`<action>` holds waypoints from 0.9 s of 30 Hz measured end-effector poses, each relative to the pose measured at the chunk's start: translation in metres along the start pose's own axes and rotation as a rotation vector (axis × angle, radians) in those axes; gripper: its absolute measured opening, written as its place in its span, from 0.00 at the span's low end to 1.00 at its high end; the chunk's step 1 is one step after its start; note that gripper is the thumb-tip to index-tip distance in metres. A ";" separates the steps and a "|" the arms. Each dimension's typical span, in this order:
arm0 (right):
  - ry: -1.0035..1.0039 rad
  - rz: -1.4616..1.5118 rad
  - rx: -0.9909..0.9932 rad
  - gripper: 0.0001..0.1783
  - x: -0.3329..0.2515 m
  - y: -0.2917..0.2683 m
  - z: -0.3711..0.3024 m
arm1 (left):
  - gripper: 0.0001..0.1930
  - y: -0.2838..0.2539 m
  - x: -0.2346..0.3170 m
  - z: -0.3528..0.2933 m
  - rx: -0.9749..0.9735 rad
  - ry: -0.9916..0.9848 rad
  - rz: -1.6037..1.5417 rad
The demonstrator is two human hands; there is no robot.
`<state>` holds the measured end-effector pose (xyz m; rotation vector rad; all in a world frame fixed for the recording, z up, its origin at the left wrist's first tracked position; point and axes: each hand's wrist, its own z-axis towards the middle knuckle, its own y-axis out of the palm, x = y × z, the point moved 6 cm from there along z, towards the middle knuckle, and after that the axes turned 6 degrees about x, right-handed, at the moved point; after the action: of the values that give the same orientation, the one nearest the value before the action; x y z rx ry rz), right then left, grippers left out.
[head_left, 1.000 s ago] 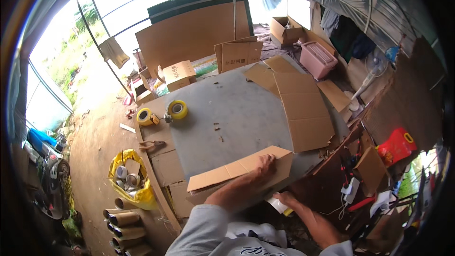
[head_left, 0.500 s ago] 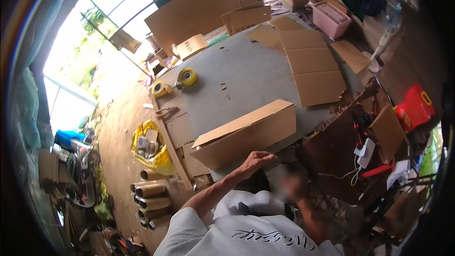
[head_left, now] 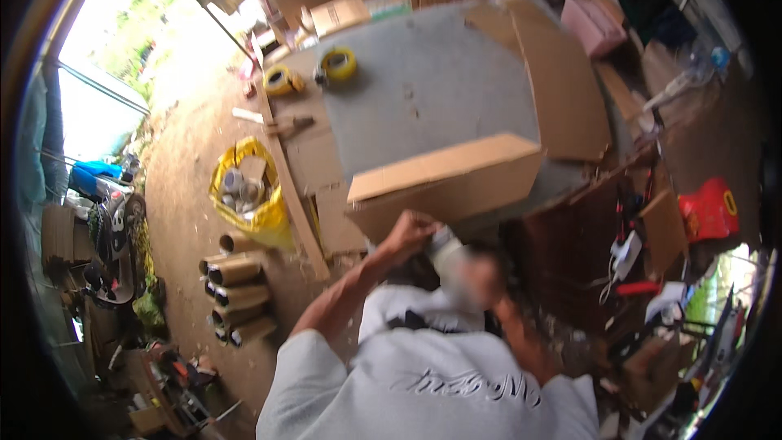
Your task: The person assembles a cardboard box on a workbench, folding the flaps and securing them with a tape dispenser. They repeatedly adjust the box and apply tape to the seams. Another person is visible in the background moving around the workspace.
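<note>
My left hand [head_left: 412, 231] is closed in a pinch just in front of a long cardboard box [head_left: 456, 193]. A pale strip [head_left: 445, 246] runs from its fingertips toward my right hand [head_left: 481, 275]. That right hand is smeared by motion, so its fingers and anything in them cannot be made out. The box lies on a grey tabletop [head_left: 432, 90] near its front edge, with its top flaps folded nearly flat. Neither hand appears to touch the box, though the left knuckles are very near its front side.
Yellow tape rolls [head_left: 339, 64] sit at the table's far left. Flattened cardboard [head_left: 562, 90] covers its right side. On the left floor are a yellow bag [head_left: 269, 216] of rolls and several cardboard tubes [head_left: 242, 297]. A white power strip [head_left: 626, 254] rests on the brown board at right.
Both hands have shifted left and up in the picture, and a pale strip now shows between them. My view has tilted; the box keeps its place on the table.
</note>
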<state>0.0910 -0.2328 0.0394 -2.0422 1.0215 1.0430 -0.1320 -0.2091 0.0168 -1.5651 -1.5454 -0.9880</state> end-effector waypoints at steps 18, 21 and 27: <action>-0.161 -0.129 0.279 0.20 -0.089 0.063 0.062 | 0.07 -0.130 0.095 0.105 0.164 0.592 0.644; -0.100 -0.124 0.258 0.27 -0.087 0.067 0.068 | 0.07 -0.137 0.073 0.114 0.147 0.555 0.580; 0.095 0.048 0.233 0.34 -0.081 0.076 0.071 | 0.07 -0.129 0.055 0.106 0.170 0.628 0.690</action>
<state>-0.0313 -0.1865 0.0601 -1.9000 1.1875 0.8150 -0.2574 -0.0865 0.0150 -1.3341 -0.5726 -0.8012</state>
